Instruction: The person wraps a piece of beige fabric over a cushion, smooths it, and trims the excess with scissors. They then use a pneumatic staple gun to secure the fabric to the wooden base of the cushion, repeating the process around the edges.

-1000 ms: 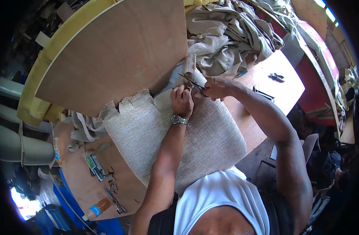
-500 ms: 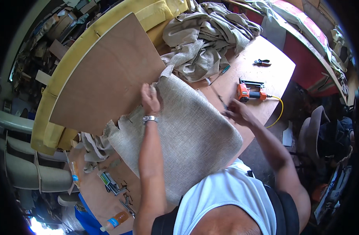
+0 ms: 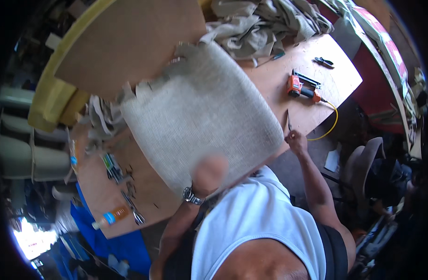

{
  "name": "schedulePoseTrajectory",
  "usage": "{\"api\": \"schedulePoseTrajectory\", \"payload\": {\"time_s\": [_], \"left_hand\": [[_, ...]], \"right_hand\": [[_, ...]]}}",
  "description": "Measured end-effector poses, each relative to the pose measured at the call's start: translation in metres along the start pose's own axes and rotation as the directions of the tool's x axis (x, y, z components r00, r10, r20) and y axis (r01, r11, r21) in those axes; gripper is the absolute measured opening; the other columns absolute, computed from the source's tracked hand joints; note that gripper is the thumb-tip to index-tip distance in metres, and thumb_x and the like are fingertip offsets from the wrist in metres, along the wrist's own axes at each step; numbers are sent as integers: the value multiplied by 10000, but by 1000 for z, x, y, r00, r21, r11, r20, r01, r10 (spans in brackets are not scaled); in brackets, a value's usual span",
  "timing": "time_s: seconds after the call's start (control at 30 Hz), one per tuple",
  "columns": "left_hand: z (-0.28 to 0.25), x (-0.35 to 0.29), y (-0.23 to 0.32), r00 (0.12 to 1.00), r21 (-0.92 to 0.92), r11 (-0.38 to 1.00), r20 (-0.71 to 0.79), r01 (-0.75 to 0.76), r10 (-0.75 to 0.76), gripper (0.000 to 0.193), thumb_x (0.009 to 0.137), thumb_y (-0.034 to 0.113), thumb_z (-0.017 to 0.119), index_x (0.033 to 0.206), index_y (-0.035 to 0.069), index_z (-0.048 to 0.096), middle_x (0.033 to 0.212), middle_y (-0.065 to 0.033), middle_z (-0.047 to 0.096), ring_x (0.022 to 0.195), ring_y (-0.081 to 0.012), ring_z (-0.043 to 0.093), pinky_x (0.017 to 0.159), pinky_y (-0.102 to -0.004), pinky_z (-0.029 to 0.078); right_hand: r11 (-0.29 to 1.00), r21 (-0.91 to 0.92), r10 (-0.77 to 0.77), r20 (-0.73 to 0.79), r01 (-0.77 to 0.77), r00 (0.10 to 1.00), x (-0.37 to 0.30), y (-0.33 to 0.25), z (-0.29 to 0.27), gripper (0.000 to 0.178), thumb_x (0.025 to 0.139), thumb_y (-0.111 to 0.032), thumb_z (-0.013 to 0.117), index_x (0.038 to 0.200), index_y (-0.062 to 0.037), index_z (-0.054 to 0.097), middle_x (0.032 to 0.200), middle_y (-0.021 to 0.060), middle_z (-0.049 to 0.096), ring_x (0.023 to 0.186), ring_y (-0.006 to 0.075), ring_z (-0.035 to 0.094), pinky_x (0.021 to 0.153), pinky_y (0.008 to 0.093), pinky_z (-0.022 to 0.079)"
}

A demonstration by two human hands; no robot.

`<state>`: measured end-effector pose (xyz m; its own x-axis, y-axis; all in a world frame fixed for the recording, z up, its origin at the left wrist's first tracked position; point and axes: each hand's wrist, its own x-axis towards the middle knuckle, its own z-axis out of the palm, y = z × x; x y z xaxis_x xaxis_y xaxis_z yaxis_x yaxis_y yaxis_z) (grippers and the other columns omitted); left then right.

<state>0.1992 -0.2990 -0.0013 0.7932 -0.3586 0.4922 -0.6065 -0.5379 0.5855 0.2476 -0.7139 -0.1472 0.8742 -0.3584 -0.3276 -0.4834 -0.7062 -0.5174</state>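
A cushion-like seat panel covered in grey woven fabric (image 3: 209, 107) lies on the wooden table in front of me, with ragged fabric edges along its far left side. My left hand (image 3: 210, 170), wearing a metal watch, is over the near part of this panel. Motion smears its fingers. At the panel's right corner, my right hand (image 3: 296, 141) is closed around a slim dark pointed tool (image 3: 289, 120), its tip directed away from me. Whether it is a pair of scissors I cannot tell.
An orange staple gun (image 3: 302, 86) with a yellow hose, black pliers (image 3: 324, 62) and a screwdriver (image 3: 272, 58) lie to the right. Crumpled grey fabric (image 3: 270, 25) and a brown board (image 3: 130, 42) are behind. A bottle (image 3: 112, 217) and metal tools (image 3: 134, 207) sit at left.
My left hand has moved from the panel's far left edge toward me. My right hand with the pointed tool has come nearer the table's front edge. The view has shifted.
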Motion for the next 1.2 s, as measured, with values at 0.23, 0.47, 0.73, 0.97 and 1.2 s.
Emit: {"api": "schedulePoseTrajectory", "payload": {"time_s": [0.23,0.47,0.73,0.97,1.2], "left_hand": [[-27,-132,49,736,300,718,-529,628,-422,277,971,109,650,1220,-11,635,1337,-194,623,1230,-318,611,1034,-447,491],[-49,-224,-31,24,-693,275,-350,667,-937,532,1098,433,396,1427,43,545,1466,-131,566,1361,-261,521,1090,-452,438],[-42,-153,-79,181,-856,82,14,510,-983,727,1088,576,269,1540,26,415,1522,-155,512,1354,-285,529,1136,-396,412],[-75,-94,-130,156,-580,179,-90,795,-984,835,1064,638,221,1544,-28,375,1506,-236,506,1388,-306,498,1168,-351,372],[-64,-64,-131,523,123,519,-377,846,-764,809,1077,420,393,1585,-97,35,1671,-318,49,1552,-450,135,1251,-487,219]], "right_hand": [[988,-57,-152,-105,147,983,42,-15,-24,300,1012,-370,588,1160,-157,739,1078,166,754,1026,289,726,845,399,539],[796,602,-310,313,65,898,79,-51,-30,711,1028,-616,475,1468,-59,504,1385,186,606,1164,283,613,838,394,577],[647,480,-751,267,593,603,30,-118,-25,1044,947,-589,625,1612,29,111,1633,280,263,1535,370,243,1230,471,241],[751,389,-654,326,534,682,64,-183,-21,1142,929,-650,600,1595,83,32,1650,319,156,1546,393,193,1252,440,194],[771,245,-636,327,587,699,70,-185,-13,1221,877,-678,654,1591,89,28,1638,333,167,1541,414,198,1246,446,214]]}}
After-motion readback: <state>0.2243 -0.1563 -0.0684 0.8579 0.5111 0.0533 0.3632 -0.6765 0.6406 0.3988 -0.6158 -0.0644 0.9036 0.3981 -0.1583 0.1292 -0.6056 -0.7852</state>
